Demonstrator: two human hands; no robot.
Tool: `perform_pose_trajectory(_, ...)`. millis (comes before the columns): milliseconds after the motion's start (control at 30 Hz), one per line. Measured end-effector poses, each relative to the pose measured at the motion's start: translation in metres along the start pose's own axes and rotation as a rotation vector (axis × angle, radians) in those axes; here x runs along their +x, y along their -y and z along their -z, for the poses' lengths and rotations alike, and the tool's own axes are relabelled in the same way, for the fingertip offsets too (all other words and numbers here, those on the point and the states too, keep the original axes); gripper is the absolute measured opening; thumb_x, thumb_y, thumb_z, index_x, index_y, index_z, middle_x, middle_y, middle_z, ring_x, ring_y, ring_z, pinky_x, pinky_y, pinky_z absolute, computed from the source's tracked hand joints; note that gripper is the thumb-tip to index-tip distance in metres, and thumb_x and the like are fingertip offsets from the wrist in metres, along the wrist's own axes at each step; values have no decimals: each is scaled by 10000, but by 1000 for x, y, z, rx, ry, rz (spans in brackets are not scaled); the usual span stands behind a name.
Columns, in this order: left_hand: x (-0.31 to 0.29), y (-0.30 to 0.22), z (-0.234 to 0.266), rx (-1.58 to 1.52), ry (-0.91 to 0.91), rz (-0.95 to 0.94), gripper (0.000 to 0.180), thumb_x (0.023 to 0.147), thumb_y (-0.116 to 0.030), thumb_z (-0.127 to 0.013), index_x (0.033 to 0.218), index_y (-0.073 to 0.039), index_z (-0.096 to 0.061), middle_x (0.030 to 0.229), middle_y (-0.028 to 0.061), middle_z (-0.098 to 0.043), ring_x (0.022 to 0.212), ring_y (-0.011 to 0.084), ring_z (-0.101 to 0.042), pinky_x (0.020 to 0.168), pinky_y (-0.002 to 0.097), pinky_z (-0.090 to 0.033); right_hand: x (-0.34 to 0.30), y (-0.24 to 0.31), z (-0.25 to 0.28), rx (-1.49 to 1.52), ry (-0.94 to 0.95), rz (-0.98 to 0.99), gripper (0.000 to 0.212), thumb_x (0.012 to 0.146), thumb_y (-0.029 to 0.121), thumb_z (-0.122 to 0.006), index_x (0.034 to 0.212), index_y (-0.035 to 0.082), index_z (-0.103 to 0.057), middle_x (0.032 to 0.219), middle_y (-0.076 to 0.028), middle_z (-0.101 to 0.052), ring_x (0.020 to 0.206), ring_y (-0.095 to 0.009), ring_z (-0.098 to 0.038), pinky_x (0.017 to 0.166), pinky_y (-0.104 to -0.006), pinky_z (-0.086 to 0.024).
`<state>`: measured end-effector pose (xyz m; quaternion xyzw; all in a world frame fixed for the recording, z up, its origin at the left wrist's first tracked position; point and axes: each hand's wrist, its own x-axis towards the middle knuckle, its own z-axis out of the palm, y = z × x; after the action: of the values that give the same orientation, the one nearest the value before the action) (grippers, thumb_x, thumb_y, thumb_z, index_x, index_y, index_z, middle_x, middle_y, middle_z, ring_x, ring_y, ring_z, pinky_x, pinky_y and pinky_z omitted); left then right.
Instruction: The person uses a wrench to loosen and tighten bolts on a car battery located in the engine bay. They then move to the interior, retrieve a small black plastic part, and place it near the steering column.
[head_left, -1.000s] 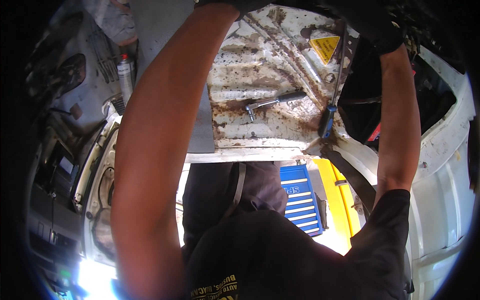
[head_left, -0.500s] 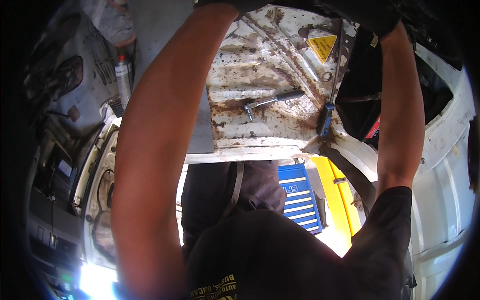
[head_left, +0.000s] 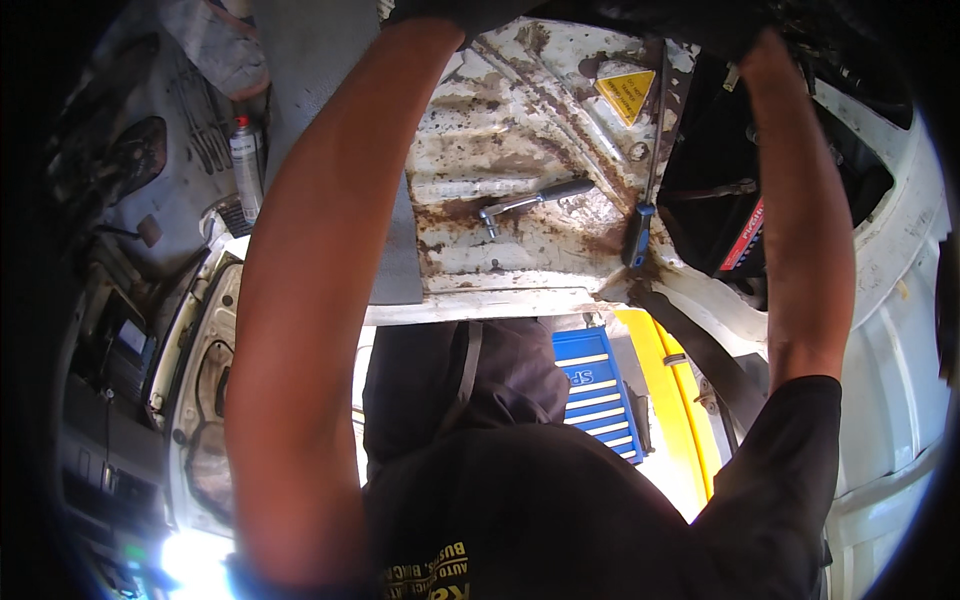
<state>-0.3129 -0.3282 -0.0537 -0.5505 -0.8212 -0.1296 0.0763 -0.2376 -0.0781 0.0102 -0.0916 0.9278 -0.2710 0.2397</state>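
Both my arms reach up and away past a rusty white metal floor panel (head_left: pixel 470 150). My left hand (head_left: pixel 455 12), in a black glove, is cut off by the top edge, its fingers hidden. My right hand (head_left: pixel 725 30), gloved as well, sits in the dark at the top right, and its fingers cannot be made out. Between my forearms lies a ratchet wrench (head_left: pixel 535 201) with a socket on its head. To its right, a long-shafted tool with a blue and black handle (head_left: pixel 638 236) rests along the panel's edge. A yellow triangular warning sticker (head_left: pixel 627 94) is on the panel.
Right of the panel is a dark opening holding a red-labelled object (head_left: pixel 743 240). A spray can (head_left: pixel 245 165) stands left, near the pedals. An open vehicle door (head_left: pixel 205 420) is at lower left. Below the sill are a blue tool chest (head_left: pixel 598 395) and a yellow object (head_left: pixel 665 395).
My right hand has shifted slightly left, and more of the red-labelled object shows beside that forearm. The view has shifted a little; the tools lie as before.
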Motion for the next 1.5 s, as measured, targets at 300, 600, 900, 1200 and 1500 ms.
perform_pose_trajectory(300, 3, -2, -6, -33, -4, -10, 270, 985, -327, -550, 1082, -109, -676, 952, 170, -694, 855, 351, -683, 780, 496, -553, -8, -3, -27, -20, -164, -68, 134, 923, 193, -696, 1013, 94, -688, 944, -75, -689, 838, -259, -672, 754, -424, -553)
perform_pose_trajectory(600, 3, 7, -4, -7, -27, 7, 264, 984, -327, -554, 1054, -110, -688, 919, 169, -701, 826, 352, -690, 764, 494, -556, -66, 58, -125, -212, -1108, -521, 98, 937, 193, -675, 971, 101, -668, 911, -74, -667, 816, -263, -648, 749, -423, -526)
perform_pose_trajectory(900, 11, 4, 0, -132, -41, 24, 261, 983, -327, -557, 1025, -112, -699, 886, 169, -708, 797, 352, -696, 747, 491, -558, -54, 95, -137, -537, -938, -451, 214, 973, 285, -548, 896, 94, -609, 884, -132, -607, 859, -331, -589, 791, -479, -452)
perform_pose_trajectory(1200, 34, 6, 27, -427, -184, 55, 261, 982, -326, -561, 997, -113, -710, 853, 169, -716, 769, 353, -703, 731, 489, -561, -54, 100, -129, -374, -843, -557, 204, 962, 274, -539, 924, 88, -613, 917, -135, -623, 866, -348, -601, 801, -517, -469)
perform_pose_trajectory(1500, 42, 0, 28, -318, 199, 247, 308, 979, -371, -562, 945, -122, -739, 897, 180, -724, 855, 390, -696, 770, 513, -551, -53, 98, -128, -377, -734, -601, 169, 905, 261, -596, 958, 101, -589, 986, -140, -600, 881, -338, -611, 770, -509, -473)
